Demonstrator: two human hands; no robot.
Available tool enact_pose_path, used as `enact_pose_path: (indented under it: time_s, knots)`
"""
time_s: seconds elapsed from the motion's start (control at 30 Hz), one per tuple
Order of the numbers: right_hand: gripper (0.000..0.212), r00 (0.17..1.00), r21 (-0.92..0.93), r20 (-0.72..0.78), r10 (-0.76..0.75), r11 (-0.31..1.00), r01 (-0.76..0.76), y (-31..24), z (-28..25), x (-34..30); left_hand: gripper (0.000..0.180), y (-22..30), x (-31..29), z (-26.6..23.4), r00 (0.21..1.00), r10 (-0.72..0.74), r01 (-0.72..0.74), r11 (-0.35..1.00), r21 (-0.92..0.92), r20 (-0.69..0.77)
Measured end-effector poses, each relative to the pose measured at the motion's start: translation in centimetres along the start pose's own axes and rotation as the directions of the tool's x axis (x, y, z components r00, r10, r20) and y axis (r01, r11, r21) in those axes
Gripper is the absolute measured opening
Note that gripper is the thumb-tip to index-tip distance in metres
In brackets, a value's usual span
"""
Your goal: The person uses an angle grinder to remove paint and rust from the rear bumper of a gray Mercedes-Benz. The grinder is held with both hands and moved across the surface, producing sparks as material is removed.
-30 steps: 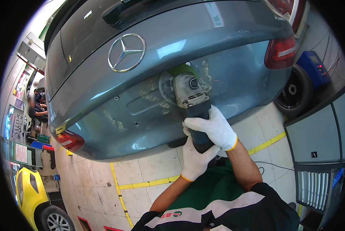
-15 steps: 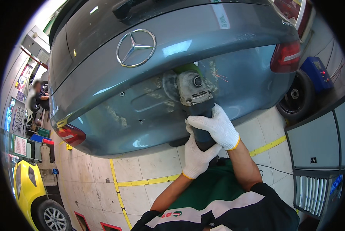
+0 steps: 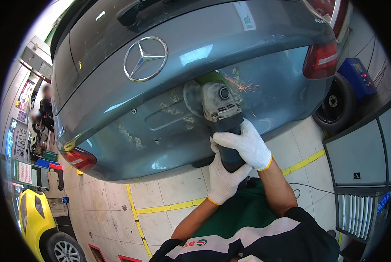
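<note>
Both of my hands, in white knit gloves, hold an angle grinder (image 3: 223, 114) against the rear panel of a blue-grey car (image 3: 117, 98). My left hand (image 3: 225, 177) wraps round the lower end of the grinder's dark body. Higher up, my right hand (image 3: 246, 146) grips the body from the right side. The grinder's guard hides part of its green-edged disc (image 3: 210, 77), and orange sparks (image 3: 244, 86) fly off to the right. Patches of scraped paint (image 3: 171, 109) mark the panel left of the tool, beside small holes (image 3: 156, 140).
Red tail lights (image 3: 321, 61) sit at both ends of the panel. Right of the car are a tyre (image 3: 335, 102), a blue box (image 3: 357, 78) and a grey cabinet (image 3: 357, 159). A yellow car (image 3: 34, 218) stands at the lower left. Two people (image 3: 47, 109) are far left. A cable (image 3: 311, 187) trails on the right.
The spray of sparks has grown wider and brighter. My view has shifted slightly, and the car appears a little further left. Both hands keep their grip on the grinder.
</note>
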State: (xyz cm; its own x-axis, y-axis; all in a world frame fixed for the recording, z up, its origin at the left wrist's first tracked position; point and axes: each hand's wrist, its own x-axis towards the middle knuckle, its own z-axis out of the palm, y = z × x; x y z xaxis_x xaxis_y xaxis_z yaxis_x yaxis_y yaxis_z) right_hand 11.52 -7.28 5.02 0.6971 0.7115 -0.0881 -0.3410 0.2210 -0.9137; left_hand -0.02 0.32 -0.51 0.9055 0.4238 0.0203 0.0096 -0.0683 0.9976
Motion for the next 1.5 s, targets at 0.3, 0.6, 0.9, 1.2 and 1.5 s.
enact_pose_path:
  time_s: [0.3, 0.6, 0.9, 1.2, 1.5]
  knots:
    - [0.027, 1.0, -0.006, 0.012, 0.005, 1.0, -0.005, 0.1, 0.0, 0.2, 0.062, 0.0, -0.1, -0.1, 1.0, -0.012, 0.012, 1.0, -0.004, -0.004]
    - [0.032, 1.0, -0.019, 0.02, -0.012, 1.0, 0.012, -0.1, 0.0, 0.4, 0.062, 0.2, 0.1, 0.2, 1.0, 0.0, -0.001, 0.998, -0.056, -0.012]
    - [0.03, 1.0, -0.028, 0.019, 0.001, 1.0, -0.001, -0.3, 0.1, 0.3, 0.061, 0.1, 0.0, 0.1, 1.0, 0.006, -0.006, 0.999, -0.032, -0.015]
    - [0.028, 1.0, -0.015, 0.013, -0.005, 1.0, 0.005, -0.4, 0.2, 0.2, 0.062, 0.4, -0.1, 0.2, 1.0, -0.015, 0.015, 1.0, -0.027, -0.018]
    - [0.027, 1.0, -0.025, 0.019, 0.003, 1.0, -0.002, -0.6, 0.3, 0.1, 0.063, 0.4, -0.3, 0.2, 0.999, -0.017, 0.017, 1.0, -0.013, -0.029]
